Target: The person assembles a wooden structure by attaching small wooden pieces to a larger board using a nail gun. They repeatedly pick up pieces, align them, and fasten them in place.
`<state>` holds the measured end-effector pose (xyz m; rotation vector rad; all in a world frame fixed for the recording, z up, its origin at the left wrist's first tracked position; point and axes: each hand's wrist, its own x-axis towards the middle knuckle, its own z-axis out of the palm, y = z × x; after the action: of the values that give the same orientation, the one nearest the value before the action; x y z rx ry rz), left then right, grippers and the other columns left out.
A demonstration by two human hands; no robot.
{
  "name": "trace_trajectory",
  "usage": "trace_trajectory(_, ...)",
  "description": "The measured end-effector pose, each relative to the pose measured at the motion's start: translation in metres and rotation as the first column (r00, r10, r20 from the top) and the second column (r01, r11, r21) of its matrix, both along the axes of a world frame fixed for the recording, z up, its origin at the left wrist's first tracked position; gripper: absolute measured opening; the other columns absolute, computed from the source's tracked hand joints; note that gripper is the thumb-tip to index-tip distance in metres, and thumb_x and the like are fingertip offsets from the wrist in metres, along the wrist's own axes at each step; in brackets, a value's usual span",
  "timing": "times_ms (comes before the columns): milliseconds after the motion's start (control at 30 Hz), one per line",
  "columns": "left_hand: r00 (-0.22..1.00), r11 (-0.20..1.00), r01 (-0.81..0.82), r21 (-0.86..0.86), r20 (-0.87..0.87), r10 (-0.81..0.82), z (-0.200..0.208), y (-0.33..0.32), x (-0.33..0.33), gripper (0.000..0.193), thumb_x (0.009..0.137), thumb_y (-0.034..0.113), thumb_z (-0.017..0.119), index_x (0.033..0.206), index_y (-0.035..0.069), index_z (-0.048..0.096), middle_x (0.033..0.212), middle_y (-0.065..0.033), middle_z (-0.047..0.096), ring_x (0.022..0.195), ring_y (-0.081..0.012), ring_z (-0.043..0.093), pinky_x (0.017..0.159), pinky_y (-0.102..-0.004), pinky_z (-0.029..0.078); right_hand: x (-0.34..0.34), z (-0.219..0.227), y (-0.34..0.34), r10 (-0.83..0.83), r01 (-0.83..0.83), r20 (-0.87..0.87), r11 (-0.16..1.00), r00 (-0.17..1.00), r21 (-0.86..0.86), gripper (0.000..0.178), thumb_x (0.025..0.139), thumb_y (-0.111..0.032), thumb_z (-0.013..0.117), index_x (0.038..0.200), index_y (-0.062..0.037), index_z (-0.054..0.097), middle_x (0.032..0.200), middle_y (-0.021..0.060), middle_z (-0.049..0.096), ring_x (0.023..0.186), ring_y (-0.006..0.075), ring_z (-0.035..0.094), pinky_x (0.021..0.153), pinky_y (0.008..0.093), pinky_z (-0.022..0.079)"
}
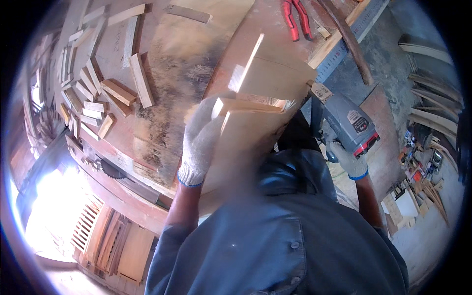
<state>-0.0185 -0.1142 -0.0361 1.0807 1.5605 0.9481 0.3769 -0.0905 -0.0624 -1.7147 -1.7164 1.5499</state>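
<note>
My left hand [199,140], in a white knitted glove, is closed round the end of a short wooden piece [243,105]. This piece stands against a flat wooden board [275,73], and a thin upright strip [250,61] rises beside it. A grey nail gun [346,118] with a red-trimmed end is in my gloved right hand [350,160], which grips its handle. The gun's nose points toward the board's right edge; I cannot tell if they touch. My right fingers are partly hidden by the tool.
Many cut wood strips [118,92] lie scattered on the worktable at left. Below them, a circular saw blade [110,169] shows at the table's side. Red-handled pliers [296,19], a metal ruler [361,24] and a wooden stick [349,42] are at the far right. Offcuts [427,191] line the right wall.
</note>
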Motion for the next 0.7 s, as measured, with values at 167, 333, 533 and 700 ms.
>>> trace_trajectory(167,0.798,0.914,-0.116,-0.388,0.512,0.319,0.017,0.011,0.004,0.054,0.096,0.025,0.056,0.142,-0.005,0.058,0.143,-0.0169,0.061,0.135,-0.0269,0.054,0.116,-0.0373,0.038,0.013,-0.007,0.0,0.135,-0.132,0.05,0.989,0.99,-0.061,0.016,0.097,-0.009,0.068,0.113,-0.0052,0.07,0.097,0.0006,0.068,0.087,0.0103,0.063,0.079,0.0323,0.052)
trace_trajectory(333,0.843,0.934,-0.075,-0.348,0.479,0.246,0.014,0.004,0.002,0.06,0.096,0.027,0.055,0.146,-0.007,0.054,0.146,-0.0161,0.059,0.137,-0.0251,0.052,0.118,-0.037,0.036,0.022,-0.015,-0.004,0.154,-0.152,0.03,0.987,0.988,-0.06,0.011,0.095,-0.004,0.064,0.106,-0.0054,0.067,0.094,0.001,0.066,0.087,0.0116,0.06,0.081,0.0325,0.051)
trace_trajectory(533,0.775,0.94,-0.09,-0.328,0.569,0.273,0.025,0.008,0.009,0.058,0.097,0.03,0.056,0.142,-0.007,0.057,0.146,-0.0185,0.06,0.136,-0.0269,0.055,0.117,-0.0387,0.038,0.017,-0.014,-0.003,0.145,-0.144,0.009,0.987,0.989,-0.075,0.009,0.095,-0.002,0.062,0.103,-0.0054,0.066,0.091,0.0017,0.065,0.084,0.0121,0.059,0.08,0.0327,0.051)
trace_trajectory(700,0.854,0.959,-0.04,-0.282,0.488,0.179,0.019,0.008,0.002,0.058,0.1,0.032,0.057,0.143,-0.006,0.056,0.144,-0.0206,0.061,0.134,-0.0289,0.057,0.116,-0.04,0.04,0.015,-0.011,-0.002,0.107,-0.107,-0.012,0.99,0.994,-0.094,0.012,0.095,-0.002,0.063,0.106,-0.0051,0.067,0.095,0.0029,0.066,0.087,0.0132,0.062,0.082,0.0338,0.052)
